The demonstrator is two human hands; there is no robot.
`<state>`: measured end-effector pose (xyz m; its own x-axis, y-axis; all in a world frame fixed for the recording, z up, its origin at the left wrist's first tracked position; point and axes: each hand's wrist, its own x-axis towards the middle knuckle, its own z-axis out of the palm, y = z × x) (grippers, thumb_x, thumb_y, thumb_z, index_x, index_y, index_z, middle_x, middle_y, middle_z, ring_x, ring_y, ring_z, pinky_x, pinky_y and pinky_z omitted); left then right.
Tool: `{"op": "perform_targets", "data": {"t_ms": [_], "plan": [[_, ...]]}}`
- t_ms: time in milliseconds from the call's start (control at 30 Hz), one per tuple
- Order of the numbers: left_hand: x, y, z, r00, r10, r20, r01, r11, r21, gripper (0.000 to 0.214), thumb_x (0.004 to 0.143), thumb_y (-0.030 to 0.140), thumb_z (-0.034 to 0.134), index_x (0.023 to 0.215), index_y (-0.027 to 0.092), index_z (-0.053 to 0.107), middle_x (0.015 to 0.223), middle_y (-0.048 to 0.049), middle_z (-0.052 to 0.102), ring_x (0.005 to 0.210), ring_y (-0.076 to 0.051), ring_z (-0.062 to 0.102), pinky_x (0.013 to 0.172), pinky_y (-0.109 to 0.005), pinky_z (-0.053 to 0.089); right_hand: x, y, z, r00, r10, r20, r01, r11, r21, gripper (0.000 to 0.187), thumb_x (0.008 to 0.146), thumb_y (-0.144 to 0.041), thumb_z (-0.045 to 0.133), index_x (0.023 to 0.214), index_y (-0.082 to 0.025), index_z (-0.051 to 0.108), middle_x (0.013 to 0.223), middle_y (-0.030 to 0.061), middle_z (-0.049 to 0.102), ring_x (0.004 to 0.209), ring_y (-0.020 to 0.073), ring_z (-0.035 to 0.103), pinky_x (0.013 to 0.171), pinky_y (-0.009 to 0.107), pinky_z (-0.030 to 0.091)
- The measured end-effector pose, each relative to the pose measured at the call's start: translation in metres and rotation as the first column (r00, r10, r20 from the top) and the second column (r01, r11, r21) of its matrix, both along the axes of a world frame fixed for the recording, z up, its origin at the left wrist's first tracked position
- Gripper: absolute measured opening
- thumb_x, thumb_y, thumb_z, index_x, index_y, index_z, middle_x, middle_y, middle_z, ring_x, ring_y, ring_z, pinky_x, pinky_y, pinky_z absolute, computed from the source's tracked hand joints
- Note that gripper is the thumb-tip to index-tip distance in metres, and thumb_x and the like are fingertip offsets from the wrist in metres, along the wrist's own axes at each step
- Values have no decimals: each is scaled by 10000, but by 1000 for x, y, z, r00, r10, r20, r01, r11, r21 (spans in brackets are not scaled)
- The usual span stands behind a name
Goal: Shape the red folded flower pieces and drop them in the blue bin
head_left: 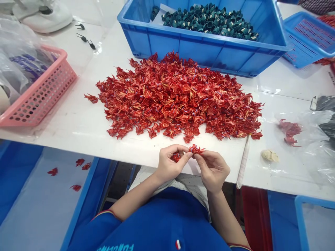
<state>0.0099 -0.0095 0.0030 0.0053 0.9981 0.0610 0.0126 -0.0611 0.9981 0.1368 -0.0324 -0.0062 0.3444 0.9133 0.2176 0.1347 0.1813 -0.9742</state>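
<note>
1. White table, with the pile of red pieces as the reference. Blue bin of green pieces sits just beyond the pile; pink basket is left of it. White stick lies right of the pile's near edge, beige lump further right.
2. Left hand: fingers curled, thumb and forefinger pinched on the red piece. A second piece shows tucked inside the curl.
3. Right hand: thumb and forefinger closed on the other side of the same piece, remaining fingers loosely bent. Exact fingertip contact is too small to tell.
4. Piece location: between the two hands, just on the wearer's side of the pile, apart from it, above the table.
5. Doing it well, my read: hold with the left, work the right fingertips lightly. Pinch near the middle; the thin points probably bend or crease easily. Keep the tucked piece loose so it isn't crushed.
6. Looks: small, bright red, ragged pointed tips, glossy like ribbon, a whitish-blue strand across it. Pile pieces match, some with yellowish streaks. Can't tell whether it's knotted or glued.
</note>
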Motion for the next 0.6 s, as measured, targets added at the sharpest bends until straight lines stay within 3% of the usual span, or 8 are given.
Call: {"op": "perform_targets", "data": {"t_ms": [133,300,467,600], "plan": [[2,-1,-3,998,29,-52,-23,994,110,108,775,259,730,701,181,730,638,-37,733,473,-114,574,459,-222,470,2,2,3,999,1,-48,-1,1000,9,246,709,-245,806,848,-225,604,747,-4,722,641,179,732,609,290,636],[2,-2,-6,997,-3,-76,16,984,178,97,803,254,712,725,210,752,740,-57,778,628,-178,699,597,-279,573,5,0,-4,999,-32,-11,31,998,-58,378,724,-324,797,961,-252,511,826,0,704,675,192,736,675,348,645],[3,-3,-5,998,-6,-70,16,990,139,91,793,241,715,716,197,735,737,-57,770,604,-165,682,556,-258,551,5,-1,-4,1000,1,-24,-3,997,-75,411,753,-359,781,1010,-263,475,843,1,707,677,197,736,699,370,637],[1,-2,-4,998,60,19,-60,998,7,147,794,290,715,709,179,669,645,-13,702,470,-98,565,455,-210,465,7,7,5,992,99,-84,-107,989,-106,379,805,-389,740,1045,-263,476,809,-3,730,623,172,714,601,312,609]]}}
